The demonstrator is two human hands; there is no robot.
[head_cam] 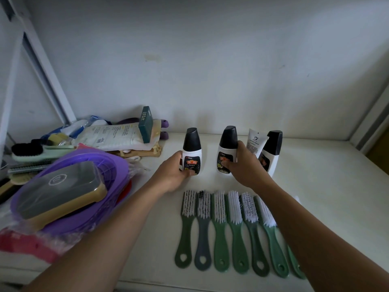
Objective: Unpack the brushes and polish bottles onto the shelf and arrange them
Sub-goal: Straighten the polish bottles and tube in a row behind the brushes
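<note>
Fingers (pixel 190 173) of the left hand (pixel 173 174) curl round the left bottle (pixel 192 144). Fingers (pixel 240 147) of the right hand (pixel 246 167) wrap the middle bottle (pixel 228 142). Both bottles are upright on the shelf (pixel 328 186), toward its back edge. A third bottle (pixel 272 150) and a tube (pixel 255 143) stand just right. A row of brushes (pixel 231 220) lies along the front edge.

A purple basket (pixel 113 165) sits at the near left, holding a dark flat case (pixel 61 188) with a tan rim; red plastic-wrapped packaging (pixel 27 245) lies beneath it; farther back a dark green box (pixel 146 124) stands upright on printed white packets (pixel 109 137); a white tube (pixel 255 142) stands further right.
</note>
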